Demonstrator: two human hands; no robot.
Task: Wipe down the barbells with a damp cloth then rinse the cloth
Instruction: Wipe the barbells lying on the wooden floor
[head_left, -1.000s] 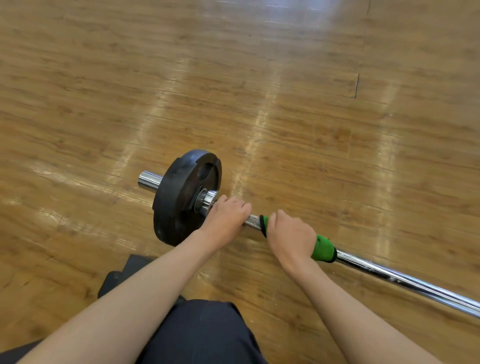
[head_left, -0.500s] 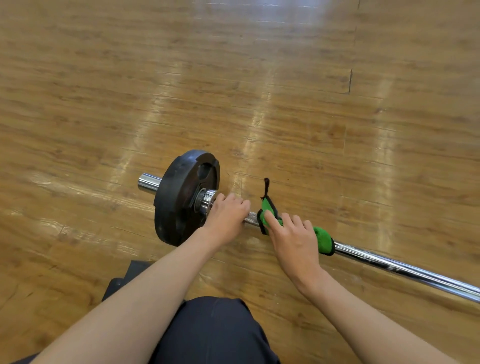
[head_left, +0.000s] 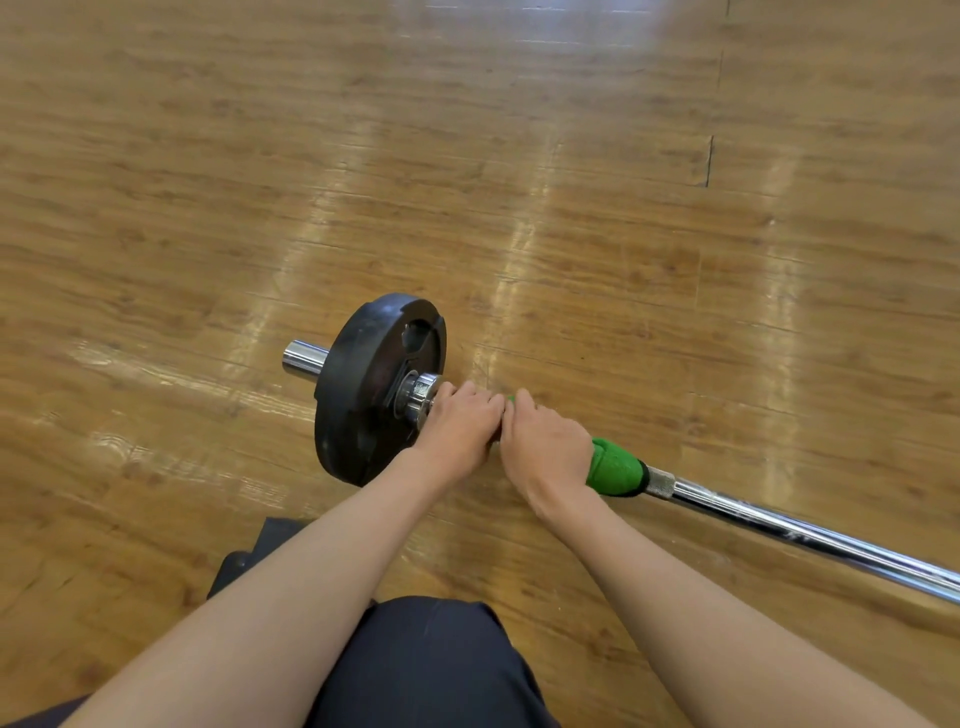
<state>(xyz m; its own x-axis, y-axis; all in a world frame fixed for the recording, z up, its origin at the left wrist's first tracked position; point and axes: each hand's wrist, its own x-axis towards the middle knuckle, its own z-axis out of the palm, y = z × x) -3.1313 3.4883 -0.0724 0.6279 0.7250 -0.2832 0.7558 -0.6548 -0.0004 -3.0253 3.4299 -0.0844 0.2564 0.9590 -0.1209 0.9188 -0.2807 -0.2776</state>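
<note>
A chrome barbell (head_left: 779, 530) lies on the wooden floor, running from lower right to a black weight plate (head_left: 374, 389) at its left end. My left hand (head_left: 460, 421) grips the bar right beside the plate's collar. My right hand (head_left: 545, 452) touches the left hand and grips a green cloth (head_left: 615, 470) wrapped round the bar; the cloth's black-edged end sticks out past my palm on the right. Most of the cloth is hidden under my hand.
Glossy wooden floor (head_left: 571, 208) stretches all around. My knee in dark trousers (head_left: 431, 665) fills the bottom centre, and a dark shoe (head_left: 249, 556) shows to its left.
My right hand has slid the cloth left along the bar until it touches my left hand. The cloth's loose corner that stuck up half a second ago is now tucked under my fingers.
</note>
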